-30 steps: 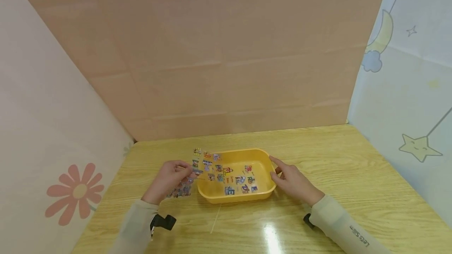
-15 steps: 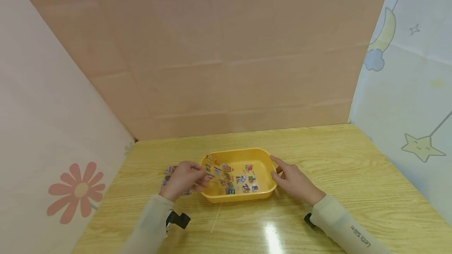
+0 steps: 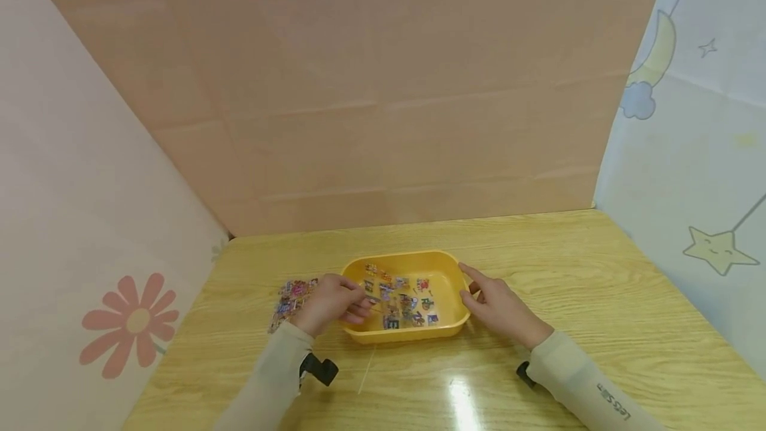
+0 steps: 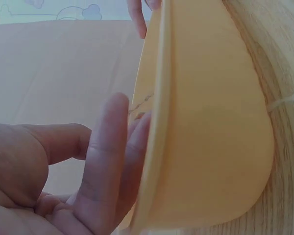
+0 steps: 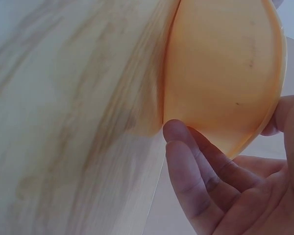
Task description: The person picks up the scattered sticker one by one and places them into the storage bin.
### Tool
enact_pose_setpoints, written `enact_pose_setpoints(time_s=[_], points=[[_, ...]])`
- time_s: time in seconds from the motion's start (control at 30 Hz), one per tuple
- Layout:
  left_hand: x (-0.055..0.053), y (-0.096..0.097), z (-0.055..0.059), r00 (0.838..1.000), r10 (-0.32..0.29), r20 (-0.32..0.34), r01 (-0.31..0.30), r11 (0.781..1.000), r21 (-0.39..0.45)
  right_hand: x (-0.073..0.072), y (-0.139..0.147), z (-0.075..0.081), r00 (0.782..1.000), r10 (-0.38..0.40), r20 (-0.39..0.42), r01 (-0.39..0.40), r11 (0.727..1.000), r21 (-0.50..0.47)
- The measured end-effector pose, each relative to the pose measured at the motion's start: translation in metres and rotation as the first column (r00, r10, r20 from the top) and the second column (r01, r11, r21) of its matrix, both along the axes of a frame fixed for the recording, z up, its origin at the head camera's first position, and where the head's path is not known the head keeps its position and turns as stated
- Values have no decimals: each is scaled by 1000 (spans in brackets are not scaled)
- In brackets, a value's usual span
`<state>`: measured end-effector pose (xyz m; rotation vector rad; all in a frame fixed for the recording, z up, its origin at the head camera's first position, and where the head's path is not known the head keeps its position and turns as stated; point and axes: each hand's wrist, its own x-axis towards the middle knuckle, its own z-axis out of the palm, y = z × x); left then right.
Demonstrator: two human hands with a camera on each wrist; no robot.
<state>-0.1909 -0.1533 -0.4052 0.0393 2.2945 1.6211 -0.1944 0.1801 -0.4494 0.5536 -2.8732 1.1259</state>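
Note:
A clear sticker sheet (image 3: 385, 290) with small colourful cartoon prints is pinched in my left hand (image 3: 332, 303), which hovers at the left end of a yellow plastic tray (image 3: 407, 336). The sheet overlaps other printed stickers (image 3: 426, 304) lying in the tray. From the left wrist view, my fingers (image 4: 108, 156) reach just inside the tray's rim, and only a thin edge of the sheet shows. My right hand (image 3: 503, 311) holds the tray's right end. In the right wrist view its fingertips (image 5: 179, 132) rest against the outer wall, with the thumb at the rim.
More printed sticker sheets (image 3: 290, 301) lie on the wooden table (image 3: 538, 251), left of the tray and partly behind my left hand. A thin pale strip (image 3: 367, 370) lies in front of the tray. A tan backdrop (image 3: 383, 118) and pale patterned side panels enclose the table.
My left hand has moved right with the sticker sheet, bringing it from the tray's left edge to over the inside. More of the sheets on the table show now. My right hand stays at the tray.

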Motion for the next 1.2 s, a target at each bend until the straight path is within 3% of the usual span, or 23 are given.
enact_pose_setpoints(time_s=[0.53, 1.2], points=[[-6, 12, -2, 996, -84, 43, 88, 991, -105, 0, 2, 0, 999, 31, -17, -31, 999, -16], [-11, 13, 2, 990, -123, 62, 133, 969, -207, -2, 1, -2, 999, 30, -16, -30, 999, -11]])
